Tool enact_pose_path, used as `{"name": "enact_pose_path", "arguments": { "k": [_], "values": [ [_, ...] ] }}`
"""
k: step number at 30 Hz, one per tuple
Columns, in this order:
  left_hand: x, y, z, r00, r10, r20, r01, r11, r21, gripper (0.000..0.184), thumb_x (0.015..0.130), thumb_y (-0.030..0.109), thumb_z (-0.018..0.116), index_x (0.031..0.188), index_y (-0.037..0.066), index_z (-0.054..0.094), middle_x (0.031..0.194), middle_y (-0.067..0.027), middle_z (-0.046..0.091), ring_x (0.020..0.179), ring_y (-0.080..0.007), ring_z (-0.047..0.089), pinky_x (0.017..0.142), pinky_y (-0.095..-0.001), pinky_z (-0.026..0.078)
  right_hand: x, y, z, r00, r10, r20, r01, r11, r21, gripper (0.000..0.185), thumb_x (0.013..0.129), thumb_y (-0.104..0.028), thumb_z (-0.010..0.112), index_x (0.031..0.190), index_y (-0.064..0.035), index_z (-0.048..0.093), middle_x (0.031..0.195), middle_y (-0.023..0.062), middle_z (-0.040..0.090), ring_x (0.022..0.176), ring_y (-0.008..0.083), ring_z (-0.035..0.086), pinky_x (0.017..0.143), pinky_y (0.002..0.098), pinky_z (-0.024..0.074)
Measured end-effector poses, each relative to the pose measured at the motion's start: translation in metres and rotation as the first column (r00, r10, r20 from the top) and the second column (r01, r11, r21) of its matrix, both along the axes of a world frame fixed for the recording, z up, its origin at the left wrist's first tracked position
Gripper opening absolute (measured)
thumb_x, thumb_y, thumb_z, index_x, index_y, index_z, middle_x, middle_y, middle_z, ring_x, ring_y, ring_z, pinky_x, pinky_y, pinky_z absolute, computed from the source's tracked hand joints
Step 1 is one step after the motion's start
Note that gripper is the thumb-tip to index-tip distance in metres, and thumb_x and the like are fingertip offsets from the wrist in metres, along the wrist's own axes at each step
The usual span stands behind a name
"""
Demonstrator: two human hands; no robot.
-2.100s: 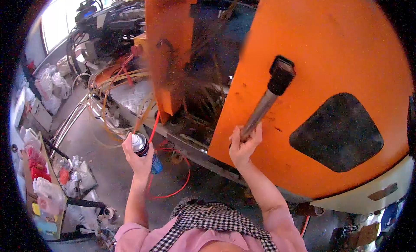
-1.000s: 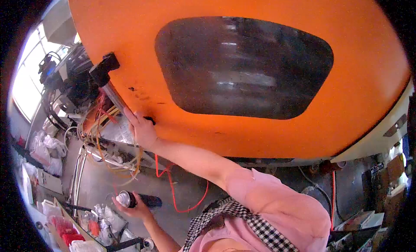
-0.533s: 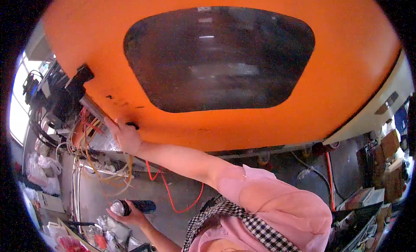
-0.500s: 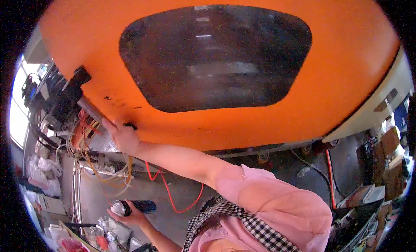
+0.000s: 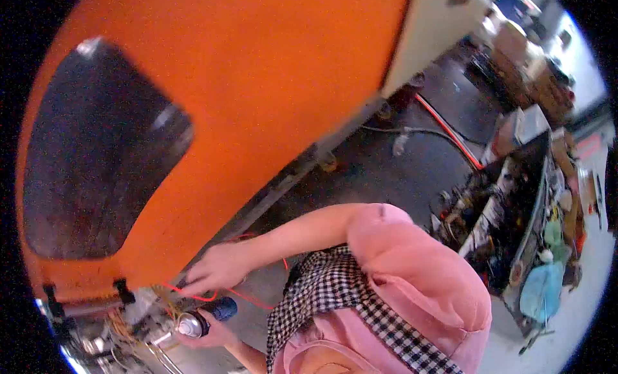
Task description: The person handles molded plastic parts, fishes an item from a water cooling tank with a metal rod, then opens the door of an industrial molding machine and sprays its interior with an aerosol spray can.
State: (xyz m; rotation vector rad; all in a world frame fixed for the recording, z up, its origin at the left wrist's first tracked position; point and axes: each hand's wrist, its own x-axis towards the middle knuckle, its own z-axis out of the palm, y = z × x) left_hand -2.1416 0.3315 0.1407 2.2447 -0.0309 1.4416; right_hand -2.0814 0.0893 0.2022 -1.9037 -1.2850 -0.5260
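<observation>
My left hand [image 5: 215, 336] is wrapped around an aerosol can [image 5: 223, 308] with a dark body and a silver-white top, tilted near the lower left. Just above it, my right hand [image 5: 224, 268] reaches leftward with its fingers stretched out and slightly blurred; nothing shows in it. A thin red-orange hose [image 5: 257, 302] passes close behind both hands. Beyond the right hand stands a large orange machine panel [image 5: 257, 71] with a dark window [image 5: 96, 155]. Whether the right fingertips touch anything I cannot make out.
A dark bin [image 5: 534, 229] full of metal scraps stands at the right, with a light-blue object [image 5: 541, 290] beside it. A red hose [image 5: 450, 130] and a dark cable [image 5: 412, 130] lie on the floor. Tangled tubes [image 5: 122, 326] are at the lower left.
The view has swung to the right, so the window now sits at the left. My right hand has come away from the panel's lower edge, nearer the can. My left hand still holds the can.
</observation>
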Motion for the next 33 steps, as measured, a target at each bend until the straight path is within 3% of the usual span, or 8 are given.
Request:
{"name": "enact_pose_path", "arguments": {
  "k": [2,5,8,10,15,20,23,33],
  "values": [
    [-0.009,-0.038,0.015,0.993,-0.116,-0.012,0.116,0.983,0.142,0.076,0.071,0.018,0.078,0.129,-0.005,0.034,0.121,-0.0205,0.047,0.109,-0.0332,0.049,0.094,-0.0458,0.041,-0.042,-0.062,-0.053,0.908,-0.296,-0.297,0.26,0.953,-0.154,0.042,0.085,-0.016,0.046,0.126,-0.0161,0.044,0.103,0.0103,0.055,0.086,0.0278,0.06,0.06,0.0386,0.052],
    [0.001,-0.094,0.025,0.957,-0.289,0.004,0.273,0.907,0.321,0.071,0.069,0.014,0.077,0.124,-0.006,0.037,0.116,-0.0204,0.049,0.103,-0.0324,0.053,0.088,-0.045,0.044,-0.102,-0.178,-0.121,0.635,-0.7,-0.327,0.663,0.711,-0.234,0.036,0.079,-0.009,0.054,0.116,-0.0131,0.053,0.103,0.0091,0.057,0.083,0.0304,0.061,0.065,0.0388,0.0529],
    [0.01,-0.183,0.02,0.847,-0.486,-0.215,0.529,0.808,0.258,0.081,0.066,0.021,0.082,0.127,-0.004,0.035,0.123,-0.0193,0.046,0.111,-0.0326,0.048,0.094,-0.0435,0.043,-0.204,-0.279,-0.19,0.148,-0.856,-0.495,0.864,0.355,-0.357,0.025,0.081,-0.013,0.055,0.106,-0.0138,0.059,0.096,0.0084,0.058,0.081,0.0303,0.061,0.067,0.0392,0.052],
    [0.02,-0.26,0.004,0.691,-0.715,-0.103,0.714,0.654,0.251,0.082,0.065,0.02,0.082,0.126,-0.002,0.033,0.12,-0.0185,0.047,0.107,-0.0324,0.048,0.093,-0.0432,0.043,-0.261,-0.323,-0.25,-0.097,-0.883,-0.46,0.933,0.081,-0.352,0.016,0.08,-0.013,0.058,0.096,-0.0131,0.063,0.089,0.0092,0.059,0.075,0.0316,0.061,0.064,0.0389,0.0518],
    [-0.006,-0.455,-0.004,0.198,-0.977,-0.076,0.971,0.185,0.151,0.074,0.069,0.007,0.074,0.128,0.004,0.031,0.114,-0.0227,0.046,0.096,-0.0359,0.05,0.079,-0.0435,0.048,-0.419,-0.382,-0.263,-0.469,-0.731,-0.496,0.866,-0.269,-0.421,0.017,0.078,-0.009,0.061,0.094,-0.0107,0.062,0.088,0.0116,0.062,0.079,0.0326,0.061,0.066,0.0406,0.0501],
    [-0.047,-0.606,0.004,-0.073,-0.988,-0.136,0.991,-0.087,0.097,0.083,0.066,0.002,0.074,0.133,0.009,0.025,0.118,-0.0247,0.044,0.099,-0.0348,0.048,0.084,-0.0466,0.041,-0.485,-0.402,-0.261,-0.708,-0.556,-0.436,0.698,-0.454,-0.554,0.025,0.081,-0.019,0.062,0.105,-0.0123,0.057,0.095,0.0105,0.058,0.078,0.0335,0.061,0.065,0.0421,0.0506],
    [-0.074,-0.689,0.002,-0.187,-0.981,-0.059,0.982,-0.188,0.01,0.063,0.065,0.006,0.076,0.118,0.003,0.042,0.113,-0.0165,0.05,0.102,-0.0307,0.051,0.088,-0.0417,0.044,-0.504,-0.434,-0.265,-0.783,-0.407,-0.47,0.622,-0.509,-0.595,0.033,0.078,-0.017,0.066,0.108,-0.0089,0.056,0.102,0.0121,0.056,0.082,0.0351,0.06,0.069,0.043,0.0494],
    [-0.106,-0.975,-0.049,-0.359,-0.93,-0.079,0.932,-0.361,0.012,0.072,0.063,0.015,0.078,0.123,0.001,0.039,0.113,-0.0163,0.05,0.101,-0.0307,0.05,0.089,-0.0413,0.041,-0.576,-0.582,-0.368,-0.823,-0.014,-0.567,0.422,-0.683,-0.596,0.026,0.076,-0.017,0.068,0.098,-0.0048,0.061,0.093,0.016,0.06,0.089,0.0341,0.059,0.076,0.0409,0.0481]
  ]
}}
